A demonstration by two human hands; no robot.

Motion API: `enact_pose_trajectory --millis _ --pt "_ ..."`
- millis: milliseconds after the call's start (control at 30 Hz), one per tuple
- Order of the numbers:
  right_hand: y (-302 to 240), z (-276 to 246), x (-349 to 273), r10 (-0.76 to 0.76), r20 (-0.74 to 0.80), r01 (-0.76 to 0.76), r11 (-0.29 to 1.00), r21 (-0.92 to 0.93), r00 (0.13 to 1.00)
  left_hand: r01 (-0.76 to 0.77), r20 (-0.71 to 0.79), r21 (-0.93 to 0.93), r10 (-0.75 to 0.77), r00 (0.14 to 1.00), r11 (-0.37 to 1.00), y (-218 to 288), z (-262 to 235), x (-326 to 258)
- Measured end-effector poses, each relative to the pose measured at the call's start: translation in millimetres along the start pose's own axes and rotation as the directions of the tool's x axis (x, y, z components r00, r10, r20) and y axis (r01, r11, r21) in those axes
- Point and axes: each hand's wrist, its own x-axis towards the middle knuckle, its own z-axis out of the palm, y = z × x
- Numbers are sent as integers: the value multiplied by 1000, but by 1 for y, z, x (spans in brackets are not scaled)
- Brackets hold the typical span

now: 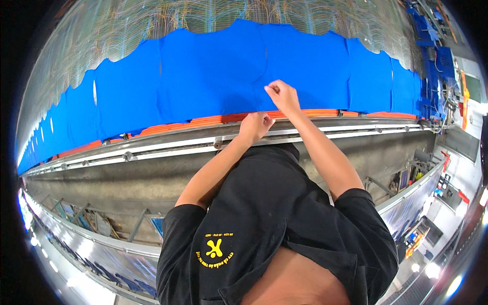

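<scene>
Bright blue cloth pieces (pixel 203 66) lie side by side along a long table, their far edges scalloped. A thin dark line, whether an edge or a thread I cannot tell, runs down the cloth between two pieces. Above the near part of the cloth my right hand (pixel 283 96) is closed, thumb and fingers drawn together. My left hand (pixel 256 126) is lower and closer to me, at the table's near edge, its fingers also pinched. Anything between the fingers of either hand is too small to make out.
An orange layered strip (pixel 223 119) shows under the cloth's near side. A metal rail (pixel 168 147) runs along the table front, with small fittings on it. Behind me stands another long table (pixel 122 244). Blue machine parts (pixel 439 61) are at the far right.
</scene>
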Motion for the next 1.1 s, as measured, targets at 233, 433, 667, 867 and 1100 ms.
enact_pose_trajectory --millis 233,433,667,867,1100 --pt "7 40 38 162 133 -120 953 -278 978 52 -176 -81 -66 982 995 -2 -1 -26" --pt "34 34 45 166 198 -157 986 -61 966 159 -382 -113 -191 904 981 14 27 -4" --pt "19 28 56 114 249 -48 965 -256 962 246 -422 -176 -299 856 953 38 52 0" --pt "40 13 57 92 290 -134 983 128 953 200 -668 -78 -200 717 977 32 68 15" --pt "29 -10 52 121 297 -234 892 386 947 94 -696 -240 -239 677 966 17 72 31"
